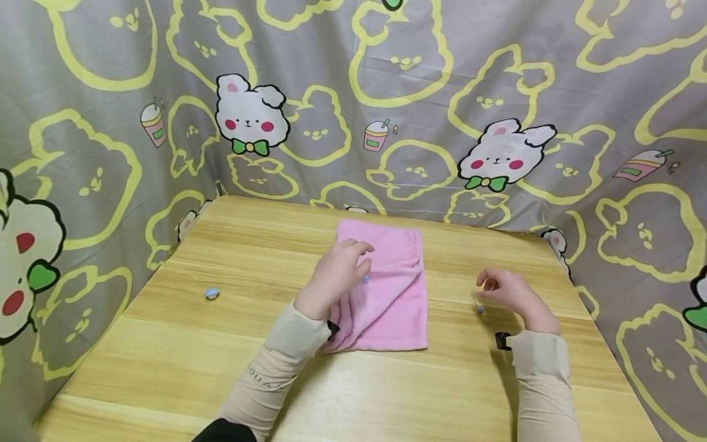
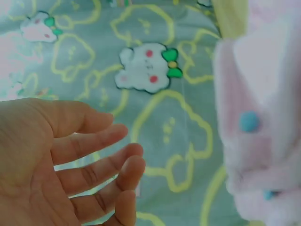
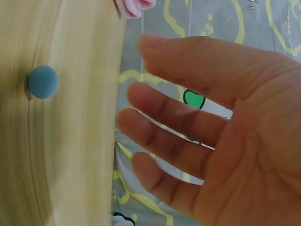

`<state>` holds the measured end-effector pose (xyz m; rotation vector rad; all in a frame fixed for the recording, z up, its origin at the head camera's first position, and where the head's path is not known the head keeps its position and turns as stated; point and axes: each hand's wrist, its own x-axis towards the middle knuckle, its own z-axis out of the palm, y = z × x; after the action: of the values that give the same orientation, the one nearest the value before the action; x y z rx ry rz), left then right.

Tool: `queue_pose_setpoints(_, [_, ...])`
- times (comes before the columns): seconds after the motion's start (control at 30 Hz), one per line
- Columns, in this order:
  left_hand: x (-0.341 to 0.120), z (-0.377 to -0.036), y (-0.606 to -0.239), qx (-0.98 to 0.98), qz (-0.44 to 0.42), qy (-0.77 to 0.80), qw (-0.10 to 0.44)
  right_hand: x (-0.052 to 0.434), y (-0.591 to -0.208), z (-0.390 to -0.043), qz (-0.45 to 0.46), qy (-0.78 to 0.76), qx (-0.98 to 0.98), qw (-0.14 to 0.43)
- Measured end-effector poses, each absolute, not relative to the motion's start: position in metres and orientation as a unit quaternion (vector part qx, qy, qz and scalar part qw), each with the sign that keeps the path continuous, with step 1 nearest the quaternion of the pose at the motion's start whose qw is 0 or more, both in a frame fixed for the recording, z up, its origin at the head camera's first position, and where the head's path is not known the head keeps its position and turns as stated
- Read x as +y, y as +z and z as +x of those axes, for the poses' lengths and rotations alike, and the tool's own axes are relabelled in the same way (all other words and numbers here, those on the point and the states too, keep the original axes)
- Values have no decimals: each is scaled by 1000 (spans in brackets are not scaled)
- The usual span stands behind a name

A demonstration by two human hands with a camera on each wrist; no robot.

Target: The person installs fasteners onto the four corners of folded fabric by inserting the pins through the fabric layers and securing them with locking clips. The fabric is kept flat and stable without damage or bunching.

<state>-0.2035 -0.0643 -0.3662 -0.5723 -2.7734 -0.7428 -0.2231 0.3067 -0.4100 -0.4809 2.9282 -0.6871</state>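
Pink rectangular cloth (image 1: 394,307) is laid near the wooden surface's (image 1: 458,380) far edge, left hand (image 1: 336,273) and right hand (image 1: 513,296) spread.

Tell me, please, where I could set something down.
The table is bare between the light-blue item and pink cloth, and between the sleeves, but crowded at the cloth by the left hand and the blue ball near the right hand.

Left hand (image 1: 336,270) and right hand (image 1: 513,298) bare. Left sleeve (image 1: 255,402) beige, wrinkled; small dark lettering (image 1: 266,378), partly legible; black cloth (image 1: 225,431) toward elbow. Right sleeve (image 1: 547,399) beige too. Paler, bulkier cuffs (image 1: 297,333) at wrists, small black fitting (image 1: 503,341) beside each.
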Motion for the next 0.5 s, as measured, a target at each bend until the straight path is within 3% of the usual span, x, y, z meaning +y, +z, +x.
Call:
queue_pose_setpoints(0.2, [-41,-187,-366,-932,-265,-221,112,310,-416,-222,-180,-241,944,138])
queue_pose_setpoints(0.5, [12,-158,-398,-927,-357,-112,29,311,-421,-221,-172,-249,932,198])
